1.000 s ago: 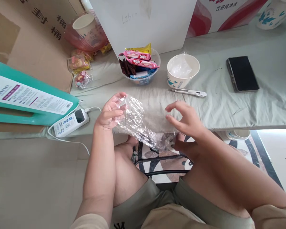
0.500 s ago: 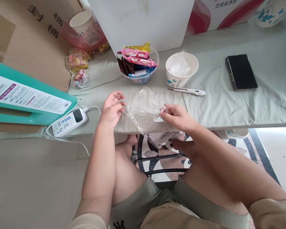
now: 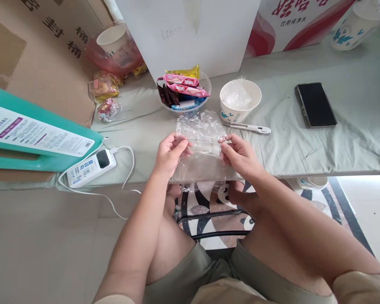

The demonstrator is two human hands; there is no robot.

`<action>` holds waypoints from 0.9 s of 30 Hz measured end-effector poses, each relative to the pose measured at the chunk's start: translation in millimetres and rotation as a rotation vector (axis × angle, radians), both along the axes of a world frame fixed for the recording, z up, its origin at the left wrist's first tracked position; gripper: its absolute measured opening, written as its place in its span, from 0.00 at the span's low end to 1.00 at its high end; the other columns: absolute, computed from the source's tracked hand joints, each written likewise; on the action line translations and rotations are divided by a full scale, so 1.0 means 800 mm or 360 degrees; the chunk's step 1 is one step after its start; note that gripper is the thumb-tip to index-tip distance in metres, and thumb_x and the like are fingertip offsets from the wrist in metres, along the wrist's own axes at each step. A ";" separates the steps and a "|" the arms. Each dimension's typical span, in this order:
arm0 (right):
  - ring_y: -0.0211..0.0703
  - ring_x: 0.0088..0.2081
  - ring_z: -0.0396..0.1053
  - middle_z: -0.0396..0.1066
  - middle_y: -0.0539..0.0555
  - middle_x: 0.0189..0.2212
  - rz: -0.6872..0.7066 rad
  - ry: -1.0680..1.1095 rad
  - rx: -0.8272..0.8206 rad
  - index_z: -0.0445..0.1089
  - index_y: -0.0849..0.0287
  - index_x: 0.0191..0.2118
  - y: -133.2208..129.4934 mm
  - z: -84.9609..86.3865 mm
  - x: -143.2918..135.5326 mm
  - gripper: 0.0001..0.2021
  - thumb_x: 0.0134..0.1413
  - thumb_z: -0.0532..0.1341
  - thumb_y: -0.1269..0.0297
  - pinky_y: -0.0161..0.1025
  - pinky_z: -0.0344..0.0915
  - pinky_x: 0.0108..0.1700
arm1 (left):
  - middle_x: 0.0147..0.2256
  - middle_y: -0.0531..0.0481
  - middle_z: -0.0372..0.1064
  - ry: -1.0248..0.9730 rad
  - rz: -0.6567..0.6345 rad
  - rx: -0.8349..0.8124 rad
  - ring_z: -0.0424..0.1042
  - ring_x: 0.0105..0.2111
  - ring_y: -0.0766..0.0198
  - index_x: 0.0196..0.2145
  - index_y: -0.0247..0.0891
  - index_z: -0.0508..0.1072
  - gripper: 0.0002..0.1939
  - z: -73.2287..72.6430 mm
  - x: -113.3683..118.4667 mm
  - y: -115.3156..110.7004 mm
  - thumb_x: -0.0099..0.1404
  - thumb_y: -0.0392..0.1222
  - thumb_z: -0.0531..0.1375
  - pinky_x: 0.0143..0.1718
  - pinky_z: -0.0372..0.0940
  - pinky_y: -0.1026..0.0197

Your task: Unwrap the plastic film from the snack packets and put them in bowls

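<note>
A clear, crinkled plastic bag [image 3: 199, 135] is stretched between my two hands above the table's front edge. My left hand [image 3: 172, 153] is closed, thumb against fingers, on its left side. On the right side, my right hand [image 3: 237, 153] pinches the plastic between thumb and fingertips. The lower part of the bag hangs past the table edge. Just beyond it stand a clear bowl [image 3: 205, 82] of wrapped snacks and a white paper cup [image 3: 237, 114] with clear plastic inside. A white utility knife [image 3: 253, 128] lies in front of the cup.
At the right lies a black phone [image 3: 316, 104]. A white power bank [image 3: 90, 169] with a cable lies left, beside a teal container [image 3: 44, 126]. Wrapped snacks [image 3: 108, 109] and a reddish bowl [image 3: 126, 59] holding a cup sit back left. Boxes [image 3: 199, 38] stand behind.
My left hand has moved right and closed on the bag's left side. The bag is now spread more evenly between both hands. The view has shifted slightly.
</note>
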State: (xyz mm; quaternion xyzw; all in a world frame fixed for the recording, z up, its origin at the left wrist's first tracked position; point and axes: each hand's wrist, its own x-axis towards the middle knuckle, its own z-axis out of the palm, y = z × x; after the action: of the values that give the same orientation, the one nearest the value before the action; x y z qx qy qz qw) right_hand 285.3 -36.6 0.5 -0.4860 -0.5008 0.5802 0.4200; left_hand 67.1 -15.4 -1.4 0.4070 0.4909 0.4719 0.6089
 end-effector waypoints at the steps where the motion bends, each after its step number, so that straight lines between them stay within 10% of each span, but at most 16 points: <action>1: 0.35 0.20 0.64 0.67 0.43 0.19 0.0044 -0.0007 0.0001 0.66 0.55 0.43 0.001 -0.001 0.001 0.13 0.56 0.63 0.55 0.34 0.60 0.25 | 0.31 0.53 0.79 0.0009 -0.0034 0.0021 0.77 0.25 0.68 0.38 0.40 0.68 0.22 0.001 -0.004 -0.001 0.52 0.50 0.73 0.26 0.69 0.68; 8: 0.32 0.22 0.66 0.73 0.49 0.31 -0.0046 -0.0163 0.0061 0.71 0.56 0.38 0.005 -0.007 0.002 0.08 0.56 0.60 0.59 0.36 0.64 0.26 | 0.20 0.54 0.74 0.0256 -0.0588 -0.0188 0.72 0.16 0.64 0.45 0.39 0.69 0.22 0.006 -0.015 -0.013 0.59 0.51 0.69 0.17 0.65 0.65; 18: 0.36 0.33 0.67 0.67 0.56 0.49 -0.0267 -0.0141 0.0405 0.71 0.56 0.28 0.012 -0.029 0.007 0.08 0.55 0.58 0.68 0.39 0.69 0.30 | 0.24 0.52 0.73 0.0123 -0.0441 0.0297 0.72 0.24 0.66 0.30 0.40 0.77 0.07 -0.010 -0.014 -0.008 0.58 0.45 0.69 0.28 0.69 0.62; 23: 0.53 0.62 0.63 0.62 0.58 0.57 -0.0115 -0.0364 0.0666 0.74 0.51 0.42 0.012 -0.032 0.017 0.11 0.55 0.59 0.70 0.52 0.71 0.53 | 0.35 0.48 0.73 0.0483 -0.0354 0.0504 0.70 0.31 0.64 0.28 0.42 0.83 0.04 -0.009 -0.020 -0.008 0.56 0.35 0.67 0.29 0.65 0.61; 27: 0.54 0.61 0.64 0.63 0.57 0.58 0.0018 -0.0453 0.0733 0.74 0.55 0.30 0.013 -0.033 0.022 0.06 0.55 0.60 0.70 0.58 0.63 0.64 | 0.38 0.47 0.71 0.0598 -0.0345 0.0517 0.67 0.33 0.62 0.32 0.46 0.85 0.11 -0.008 -0.027 -0.007 0.57 0.35 0.63 0.31 0.63 0.59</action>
State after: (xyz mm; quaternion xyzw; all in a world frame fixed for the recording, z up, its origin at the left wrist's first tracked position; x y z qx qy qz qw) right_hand 302.7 -26.6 -25.9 -0.4514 -0.6763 0.3791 0.4417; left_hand 45.4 -21.0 -7.5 0.6299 0.4667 0.3927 0.4808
